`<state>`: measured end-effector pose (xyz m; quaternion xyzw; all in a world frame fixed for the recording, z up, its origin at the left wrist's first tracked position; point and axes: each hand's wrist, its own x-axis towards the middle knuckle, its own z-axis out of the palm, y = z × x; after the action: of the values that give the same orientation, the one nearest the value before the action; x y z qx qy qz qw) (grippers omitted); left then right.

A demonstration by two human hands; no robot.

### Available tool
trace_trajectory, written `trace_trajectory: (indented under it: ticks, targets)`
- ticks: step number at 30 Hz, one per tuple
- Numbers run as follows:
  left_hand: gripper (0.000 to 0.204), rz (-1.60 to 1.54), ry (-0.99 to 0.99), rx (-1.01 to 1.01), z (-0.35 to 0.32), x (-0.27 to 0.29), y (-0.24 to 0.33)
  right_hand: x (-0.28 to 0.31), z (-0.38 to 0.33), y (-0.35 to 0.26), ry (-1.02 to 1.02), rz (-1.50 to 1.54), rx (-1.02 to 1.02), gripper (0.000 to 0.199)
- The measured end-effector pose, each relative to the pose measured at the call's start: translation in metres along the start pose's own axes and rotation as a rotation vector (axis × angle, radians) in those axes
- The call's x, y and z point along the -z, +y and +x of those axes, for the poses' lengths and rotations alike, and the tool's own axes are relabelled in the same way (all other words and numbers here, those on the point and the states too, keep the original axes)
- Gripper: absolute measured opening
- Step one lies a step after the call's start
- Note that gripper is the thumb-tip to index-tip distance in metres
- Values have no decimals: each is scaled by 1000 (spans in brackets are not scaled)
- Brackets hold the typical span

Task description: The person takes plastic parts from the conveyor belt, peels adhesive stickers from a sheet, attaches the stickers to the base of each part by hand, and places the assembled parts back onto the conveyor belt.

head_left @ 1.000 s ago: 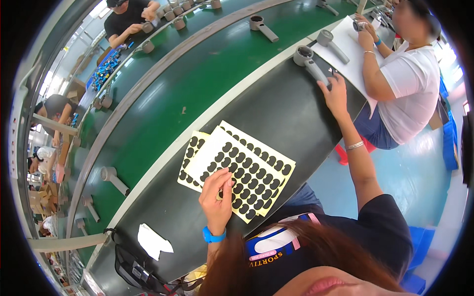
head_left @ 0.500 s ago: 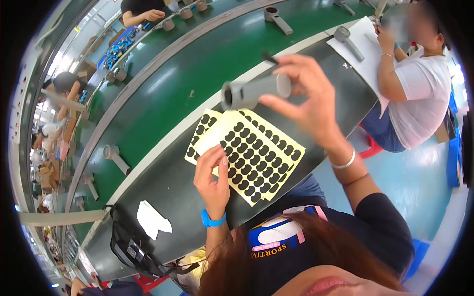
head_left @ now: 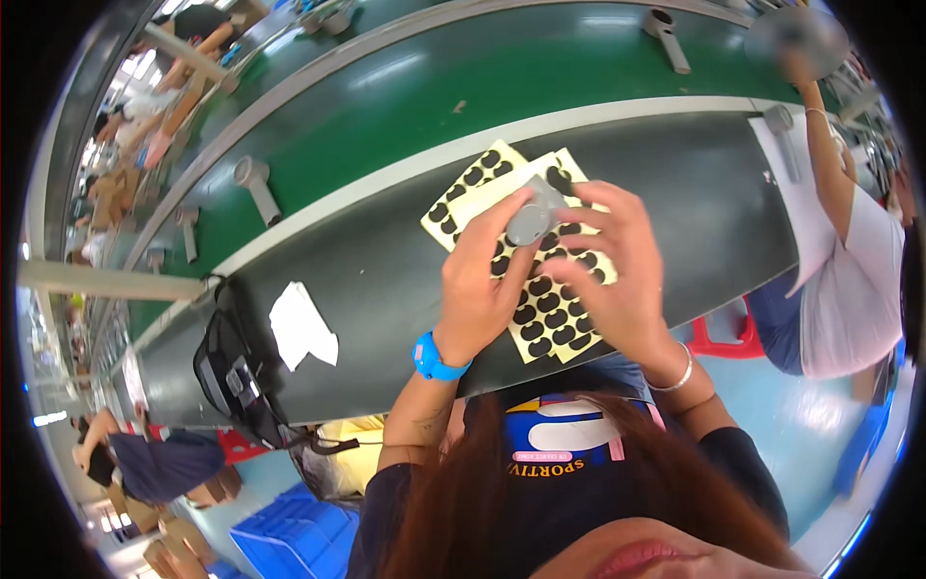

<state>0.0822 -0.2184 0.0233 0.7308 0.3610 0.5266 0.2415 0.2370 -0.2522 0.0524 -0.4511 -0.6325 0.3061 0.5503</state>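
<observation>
My left hand [head_left: 482, 275] is closed around a grey cylindrical plastic part [head_left: 531, 224], its round end turned toward me. Close by on the right, my right hand [head_left: 622, 265] has curved fingers, with the thumb apart from them. A black double-lobed sticker [head_left: 559, 179] shows at its index fingertip, apparently clinging there. Beneath both hands lie overlapping pale yellow sticker sheets [head_left: 490, 198] with rows of black stickers; the hands and the grey part cover much of them.
Folded white paper [head_left: 301, 326] and a black bag [head_left: 231, 372] lie to the left on the dark table [head_left: 386, 261]. Beyond a pale rail runs a green conveyor [head_left: 386, 121] carrying grey handled parts [head_left: 258, 190]. A co-worker in white [head_left: 849, 261] sits at right beside a white sheet [head_left: 779, 183].
The grey part has passed from my right hand to my left and come lower, over the sheets. My right hand has come down beside it. The view has shifted.
</observation>
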Motion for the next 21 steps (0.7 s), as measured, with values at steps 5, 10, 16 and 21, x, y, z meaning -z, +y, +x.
trace_trajectory:
  ticks: [5,10,16,21]
  targets:
    - [50,10,-67,-65,2,12,-3,14,-7,-5,130,213,-30,41]
    - [46,-56,-23,64,2,8,7,19,-9,-9,95,190,-99,25]
    - [49,-213,-26,109,2,3,10,25,-8,-3,26,60,84,14]
    - [42,-271,-4,88,0,3,11,23,-8,-7,80,34,53,13]
